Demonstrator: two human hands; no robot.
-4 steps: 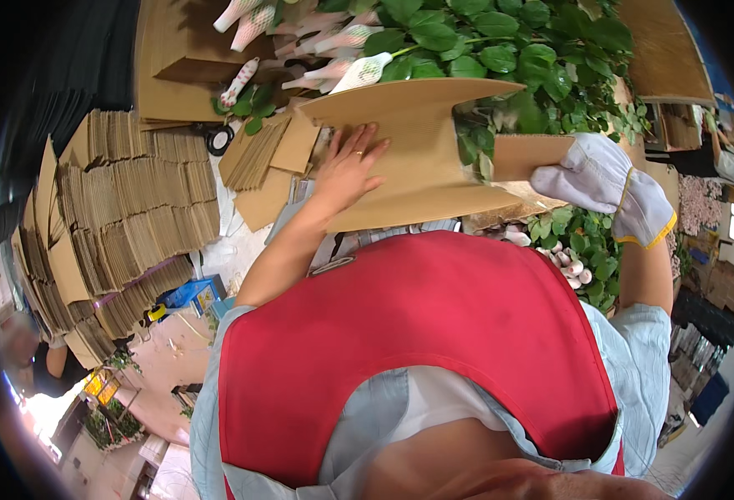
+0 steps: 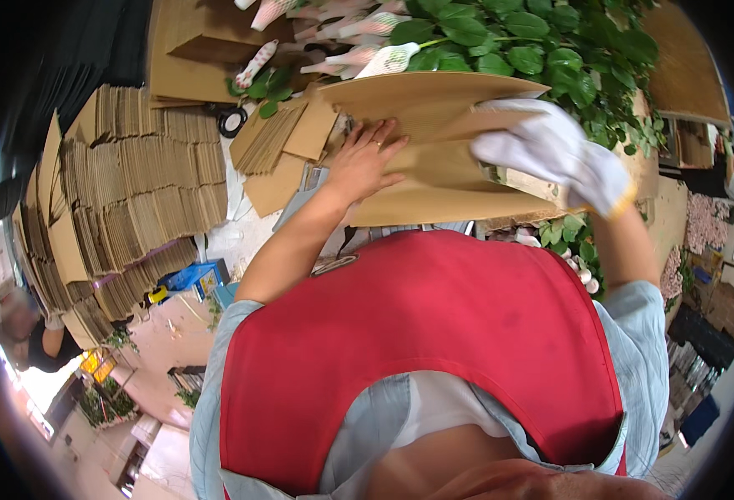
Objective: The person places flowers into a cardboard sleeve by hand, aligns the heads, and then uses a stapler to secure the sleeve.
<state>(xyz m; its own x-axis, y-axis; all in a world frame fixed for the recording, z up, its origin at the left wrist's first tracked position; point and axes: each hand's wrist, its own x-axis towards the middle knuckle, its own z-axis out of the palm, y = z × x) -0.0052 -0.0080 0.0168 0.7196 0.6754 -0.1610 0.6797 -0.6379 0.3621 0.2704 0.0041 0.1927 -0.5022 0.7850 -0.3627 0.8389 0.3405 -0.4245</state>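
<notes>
A large bent cardboard sheet [image 2: 425, 171] lies in front of me, its far and near edges curving up. My left hand [image 2: 367, 162], bare with a ring, rests on its left part with fingers spread. My right hand [image 2: 546, 150] wears a white work glove with a yellow cuff edge and is smeared by motion. It holds a small cardboard piece [image 2: 471, 125] over the right part of the sheet; the fingers' exact grip is hidden. Flower heads in white foam net sleeves [image 2: 388, 60] lie just beyond the sheet, with leafy green stems [image 2: 542, 50] to their right.
Tall stacks of folded cardboard [image 2: 142, 167] stand at the left. Small cardboard strips [image 2: 269, 137] lie beside my left hand, near a roll of tape [image 2: 232, 122]. A blue box [image 2: 204, 275] sits lower left. Another person [image 2: 38, 329] is at the far left.
My gloved right hand has swung left with the small cardboard piece, from beyond the sheet's right end to over it. My left hand stays flat on the sheet.
</notes>
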